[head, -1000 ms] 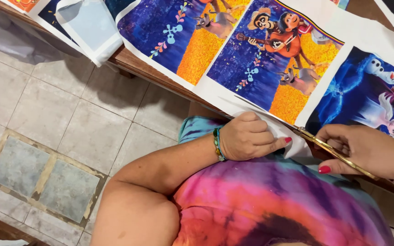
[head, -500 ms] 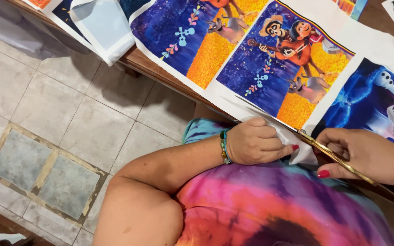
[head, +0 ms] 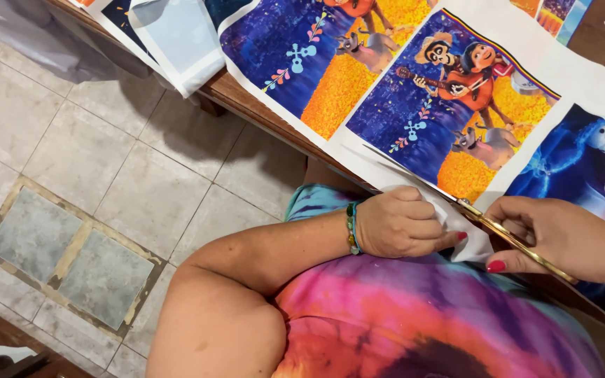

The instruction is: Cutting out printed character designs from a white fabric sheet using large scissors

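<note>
At the near edge of the bench (head: 246, 98), I have the left hand (head: 400, 224) clamped on the white margin of the fabric (head: 470, 238) where it hangs over the edge. The right hand (head: 568, 238) is closed round the gold scissors (head: 519, 241), whose blades point up and left into the white strip between two printed panels (head: 456, 105). I cannot tell how far the blades are parted, since the left fingers cover their tips.

To cut well, I judge the margin should be held taut and flat, the left fingertips kept clear of the blade line, and the cut kept in the white band, away from the purple and orange print on either side.

Room is tight: both hands work just beside the bench edge and close against my tie-dyed shirt (head: 421, 322), so the right elbow has little space to draw back. More panels lie touching edge to edge across the bench, one corner drooping over the far left. Below and left, tiled floor (head: 106, 182) is open.
</note>
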